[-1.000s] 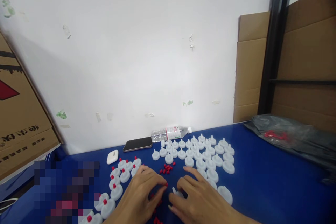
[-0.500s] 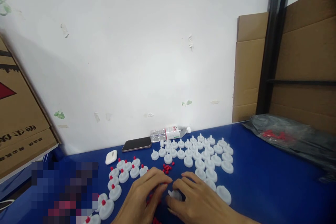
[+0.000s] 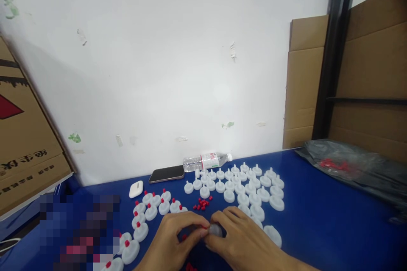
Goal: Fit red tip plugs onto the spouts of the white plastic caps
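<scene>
My right hand (image 3: 243, 237) grips a translucent white nozzle lid (image 3: 215, 230), its spout pointing left. Between the thumb and index finger of my left hand (image 3: 178, 235) is a small red cap (image 3: 204, 227), mostly covered by the fingertips. The cap is at the tip of the spout; whether it is seated cannot be made out. Just beyond my hands lies a little pile of loose red caps (image 3: 202, 204). Uncapped white lids (image 3: 229, 195) stand spout up behind and to the right. On the left are several lids with red caps on their spouts (image 3: 140, 232).
A phone (image 3: 167, 174), a white earbud case (image 3: 136, 189) and a clear water bottle (image 3: 208, 161) lie along the wall on the blue table. At right is a grey plastic bag (image 3: 349, 173) with red pieces. A printed carton (image 3: 28, 144) stands left.
The fingertips of my left hand have come together with the lid's spout, bringing the red cap to it. My right hand still holds the lid. The view has shifted slightly.
</scene>
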Available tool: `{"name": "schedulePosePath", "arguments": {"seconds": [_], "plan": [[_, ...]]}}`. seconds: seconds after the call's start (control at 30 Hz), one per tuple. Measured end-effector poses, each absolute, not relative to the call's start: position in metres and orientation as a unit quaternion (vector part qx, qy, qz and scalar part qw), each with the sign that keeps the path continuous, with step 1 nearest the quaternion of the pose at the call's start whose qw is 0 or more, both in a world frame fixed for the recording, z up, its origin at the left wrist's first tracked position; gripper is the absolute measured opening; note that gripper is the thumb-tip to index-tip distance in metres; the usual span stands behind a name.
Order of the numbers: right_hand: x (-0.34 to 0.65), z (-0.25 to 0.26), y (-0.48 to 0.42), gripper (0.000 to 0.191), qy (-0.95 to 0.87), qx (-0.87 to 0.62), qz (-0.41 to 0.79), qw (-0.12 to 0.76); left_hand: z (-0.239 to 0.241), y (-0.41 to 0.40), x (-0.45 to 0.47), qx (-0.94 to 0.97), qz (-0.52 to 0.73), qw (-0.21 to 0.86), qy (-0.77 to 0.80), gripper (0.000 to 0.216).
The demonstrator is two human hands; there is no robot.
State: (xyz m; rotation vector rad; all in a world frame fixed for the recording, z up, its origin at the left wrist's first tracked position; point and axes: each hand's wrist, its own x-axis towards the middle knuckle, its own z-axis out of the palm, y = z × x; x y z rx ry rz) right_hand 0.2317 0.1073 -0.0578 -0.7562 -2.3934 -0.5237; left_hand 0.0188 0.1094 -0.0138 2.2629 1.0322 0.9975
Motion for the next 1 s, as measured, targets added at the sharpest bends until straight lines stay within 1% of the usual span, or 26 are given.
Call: {"name": "schedulePosePath", "arguments": {"seconds": [0.1, 0.2, 0.27, 0.47, 0.53, 0.6, 0.8, 0.9, 0.97, 1.0], "plan": [[0.232, -0.058, 0.107, 0.015, -0.891, -0.29, -0.196, 0.289, -0.016, 0.11, 0.019, 0.823, 0.36, 0.224, 0.377, 0.016], [0.23, -0.059, 0.105, 0.015, -0.879, -0.298, -0.195, 0.318, -0.017, 0.11, 0.018, 0.822, 0.37, 0.215, 0.376, 0.015], [0.23, -0.06, 0.104, 0.018, -0.876, -0.303, -0.173, 0.334, -0.018, 0.11, 0.018, 0.819, 0.382, 0.208, 0.374, 0.014], [0.23, -0.053, 0.101, 0.041, -0.884, -0.347, 0.022, 0.312, -0.017, 0.11, 0.016, 0.82, 0.382, 0.213, 0.37, 0.014], [0.231, -0.048, 0.1, 0.047, -0.878, -0.355, 0.064, 0.315, -0.018, 0.111, 0.016, 0.828, 0.382, 0.209, 0.354, 0.013], [0.232, -0.044, 0.1, 0.05, -0.877, -0.344, 0.081, 0.326, -0.02, 0.112, 0.016, 0.837, 0.387, 0.193, 0.336, 0.013], [0.236, -0.039, 0.1, 0.043, -0.866, -0.302, 0.023, 0.397, -0.027, 0.113, 0.012, 0.858, 0.382, 0.106, 0.327, 0.012], [0.237, -0.036, 0.099, 0.029, -0.866, -0.266, -0.002, 0.424, -0.027, 0.112, 0.012, 0.876, 0.369, 0.047, 0.305, 0.013], [0.236, -0.034, 0.097, 0.02, -0.867, -0.24, -0.013, 0.437, -0.025, 0.109, 0.014, 0.885, 0.365, 0.025, 0.287, 0.014], [0.236, -0.032, 0.095, 0.018, -0.866, -0.23, -0.018, 0.443, -0.023, 0.108, 0.015, 0.887, 0.367, 0.019, 0.281, 0.014]]}}
